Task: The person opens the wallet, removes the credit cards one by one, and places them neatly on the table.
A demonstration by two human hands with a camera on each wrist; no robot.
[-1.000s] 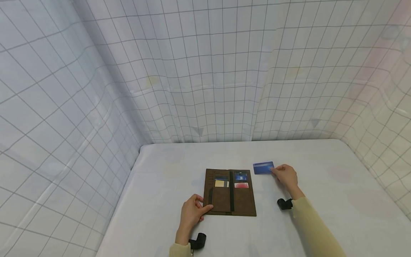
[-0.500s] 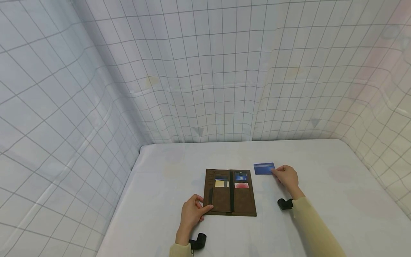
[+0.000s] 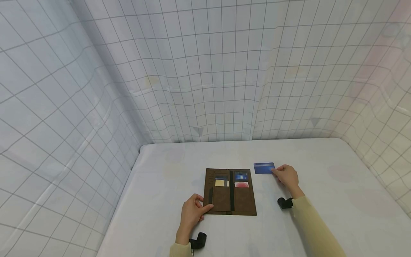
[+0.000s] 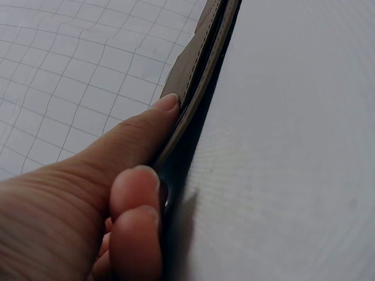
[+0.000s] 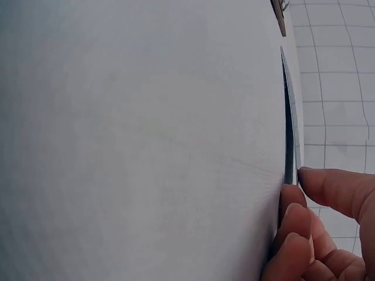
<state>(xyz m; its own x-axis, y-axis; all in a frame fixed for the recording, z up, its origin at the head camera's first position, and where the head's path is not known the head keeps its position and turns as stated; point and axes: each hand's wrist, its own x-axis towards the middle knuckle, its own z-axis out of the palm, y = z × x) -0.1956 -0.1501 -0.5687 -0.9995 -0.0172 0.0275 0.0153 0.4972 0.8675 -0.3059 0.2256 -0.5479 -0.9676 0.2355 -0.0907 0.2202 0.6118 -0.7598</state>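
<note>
A brown wallet (image 3: 223, 200) lies spread open on the white table, several cards showing in its slots. My left hand (image 3: 191, 213) grips its lower left corner, thumb on top and fingers at the edge. In the left wrist view the thumb presses the stitched wallet layers (image 4: 186, 73), with curled fingers below. To the right of the wallet's top, my right hand (image 3: 287, 177) pinches a blue card (image 3: 264, 168) by its right end. The right wrist view shows the card (image 5: 290, 123) edge-on between thumb and fingers, close over the table.
A yellowish card (image 3: 220, 183) and a red-and-white card (image 3: 241, 185) stick out of the wallet's pockets. Black wrist cameras (image 3: 198, 241) sit at both wrists. White gridded curtains (image 3: 224, 89) hang behind and beside the table (image 3: 160, 185).
The blue card in my right hand has shifted very slightly right and tilted a little. My left hand and the wallet stay in place.
</note>
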